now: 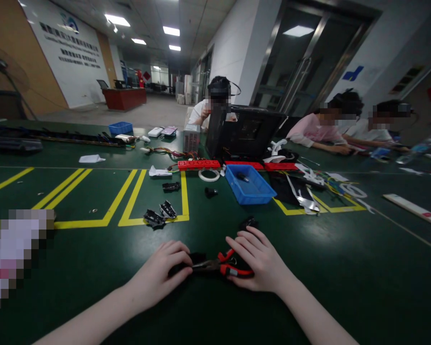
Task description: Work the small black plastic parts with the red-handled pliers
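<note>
My right hand point(262, 262) is closed around the red handles of needle-nose pliers point(211, 265). Their jaws point left, toward my left hand point(167, 269), which pinches a small black part point(198, 257). The plier tips meet this part beside my left fingertips; most of it is hidden by the fingers, and its exact kind does not show. Just beyond my right fingers lies another black piece point(249, 222). Farther off to the left, two black plastic pieces, one point(154, 219) and another point(168, 209), rest near a yellow tape line.
A blue tray point(251, 197) holds a black piece. Behind it run red power strips point(199, 165) and a black computer case point(249, 129). A white tape ring point(209, 175) lies left of the tray. Several people sit across the green table point(93, 268).
</note>
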Demonstrator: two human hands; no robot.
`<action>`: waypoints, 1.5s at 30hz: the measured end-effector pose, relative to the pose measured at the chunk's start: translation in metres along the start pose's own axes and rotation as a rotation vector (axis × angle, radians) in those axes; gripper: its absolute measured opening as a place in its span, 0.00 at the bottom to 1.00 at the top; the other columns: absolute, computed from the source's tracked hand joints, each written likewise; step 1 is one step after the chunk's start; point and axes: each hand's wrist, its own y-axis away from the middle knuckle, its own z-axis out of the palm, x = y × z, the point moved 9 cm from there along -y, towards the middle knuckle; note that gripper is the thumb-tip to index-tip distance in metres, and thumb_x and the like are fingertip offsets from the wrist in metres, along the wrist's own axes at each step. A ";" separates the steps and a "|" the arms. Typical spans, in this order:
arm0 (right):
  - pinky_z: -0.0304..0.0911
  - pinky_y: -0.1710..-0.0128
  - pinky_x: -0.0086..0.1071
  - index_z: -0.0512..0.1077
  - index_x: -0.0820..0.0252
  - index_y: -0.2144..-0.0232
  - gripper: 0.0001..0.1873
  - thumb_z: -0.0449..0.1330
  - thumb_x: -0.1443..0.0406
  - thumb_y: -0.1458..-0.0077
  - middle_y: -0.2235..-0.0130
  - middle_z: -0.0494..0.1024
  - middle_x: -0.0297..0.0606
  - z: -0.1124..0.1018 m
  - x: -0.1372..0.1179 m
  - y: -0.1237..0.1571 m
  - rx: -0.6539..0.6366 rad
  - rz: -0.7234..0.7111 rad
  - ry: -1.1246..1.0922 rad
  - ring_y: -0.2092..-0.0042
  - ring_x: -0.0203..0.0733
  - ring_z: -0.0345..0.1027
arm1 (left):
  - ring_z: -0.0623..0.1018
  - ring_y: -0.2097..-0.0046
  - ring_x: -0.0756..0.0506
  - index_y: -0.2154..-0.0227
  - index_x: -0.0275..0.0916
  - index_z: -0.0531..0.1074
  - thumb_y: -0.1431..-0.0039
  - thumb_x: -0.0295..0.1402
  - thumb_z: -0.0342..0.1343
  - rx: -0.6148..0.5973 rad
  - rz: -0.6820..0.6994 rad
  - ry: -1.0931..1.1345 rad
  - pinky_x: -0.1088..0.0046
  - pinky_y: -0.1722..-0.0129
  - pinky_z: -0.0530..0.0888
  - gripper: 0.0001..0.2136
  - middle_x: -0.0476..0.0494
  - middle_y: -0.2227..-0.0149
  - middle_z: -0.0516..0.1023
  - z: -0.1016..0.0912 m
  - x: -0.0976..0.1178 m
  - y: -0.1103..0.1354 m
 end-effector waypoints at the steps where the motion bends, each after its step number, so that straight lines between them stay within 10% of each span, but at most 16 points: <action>1: 0.62 0.43 0.50 0.66 0.63 0.42 0.35 0.62 0.53 0.49 0.58 0.80 0.44 0.000 -0.001 0.000 0.007 -0.004 0.013 0.52 0.51 0.72 | 0.72 0.50 0.41 0.60 0.42 0.75 0.34 0.31 0.52 0.003 0.007 -0.005 0.57 0.48 0.69 0.06 0.44 0.53 0.73 -0.001 0.001 0.001; 45: 0.52 0.41 0.49 0.70 0.60 0.53 0.25 0.64 0.55 0.52 0.59 0.81 0.41 -0.014 -0.001 0.008 0.192 0.024 0.055 0.54 0.51 0.74 | 0.74 0.48 0.41 0.61 0.40 0.74 0.40 0.27 0.60 0.046 0.177 -0.136 0.60 0.50 0.72 0.05 0.43 0.46 0.73 0.006 0.002 -0.010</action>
